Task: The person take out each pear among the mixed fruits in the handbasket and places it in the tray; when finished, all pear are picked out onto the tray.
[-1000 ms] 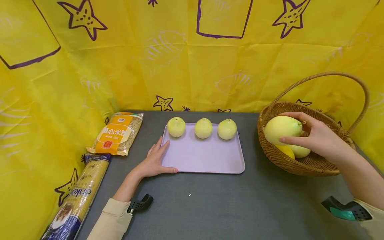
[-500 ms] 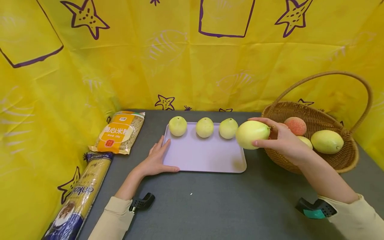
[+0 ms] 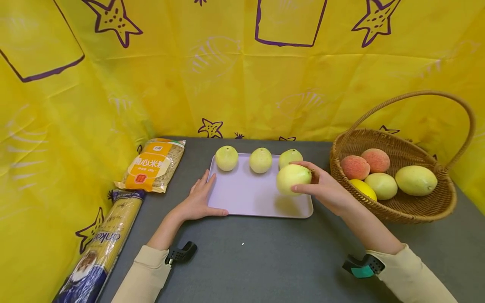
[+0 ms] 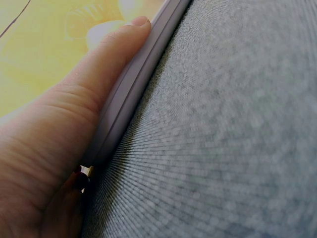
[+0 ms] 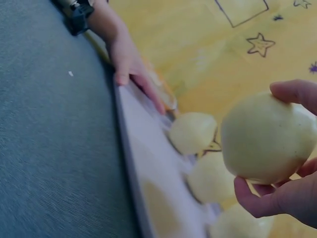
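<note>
Bench (image 3: 273, 261), grey, with open room along its near side. Woven basket (image 3: 405, 212), right. Lilac tray (image 3: 242, 191), low-rimmed; we note room in front of its back-row fruits (image 3: 260, 160). Left hand (image 3: 197, 202), fingers spread wide at the tray's left end. Right hand (image 3: 327, 190), fingers round a pale fruit (image 3: 289, 179) above the tray's right part; we judge it firm, smooth, fairly weighty, bruisable, best held round its sides.

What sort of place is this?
Probably a staged tabletop recording setup, not a working kitchen. A printed yellow cloth hangs behind and left of the gray table, a lilac tray is set out on it, and a dark device sits at each wrist.
</note>
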Demonstrator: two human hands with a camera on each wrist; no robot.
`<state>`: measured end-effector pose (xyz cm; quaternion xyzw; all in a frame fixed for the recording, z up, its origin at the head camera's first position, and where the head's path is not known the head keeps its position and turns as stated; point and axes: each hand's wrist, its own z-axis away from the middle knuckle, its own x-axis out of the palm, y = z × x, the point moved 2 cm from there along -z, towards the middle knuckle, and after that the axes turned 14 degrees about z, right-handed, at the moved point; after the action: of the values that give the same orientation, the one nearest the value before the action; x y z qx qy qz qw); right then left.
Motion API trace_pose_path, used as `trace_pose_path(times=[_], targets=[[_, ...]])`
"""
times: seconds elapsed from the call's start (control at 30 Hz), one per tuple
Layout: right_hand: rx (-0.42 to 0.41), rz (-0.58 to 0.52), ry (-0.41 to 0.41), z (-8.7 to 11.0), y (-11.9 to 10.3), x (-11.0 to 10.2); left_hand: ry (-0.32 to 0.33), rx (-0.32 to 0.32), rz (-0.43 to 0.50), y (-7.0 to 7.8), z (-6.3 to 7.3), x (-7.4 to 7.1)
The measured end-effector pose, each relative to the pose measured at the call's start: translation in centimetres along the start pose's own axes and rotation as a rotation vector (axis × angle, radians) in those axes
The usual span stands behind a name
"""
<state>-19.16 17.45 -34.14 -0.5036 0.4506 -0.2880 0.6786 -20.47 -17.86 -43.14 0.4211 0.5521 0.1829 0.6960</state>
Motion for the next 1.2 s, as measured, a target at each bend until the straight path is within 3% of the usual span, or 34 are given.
trace_pose_path(times=[0.6,1.2], targets=[[0.094,0.021,0.049,-3.3,2.7,5.9,-0.007,0.016,-0.009,0.0,-0.1,0.0],[0.069,0.125,0.082,-6.0,1.8,10.5,-0.018,0.029,-0.002,0.2,-0.1,-0.1]])
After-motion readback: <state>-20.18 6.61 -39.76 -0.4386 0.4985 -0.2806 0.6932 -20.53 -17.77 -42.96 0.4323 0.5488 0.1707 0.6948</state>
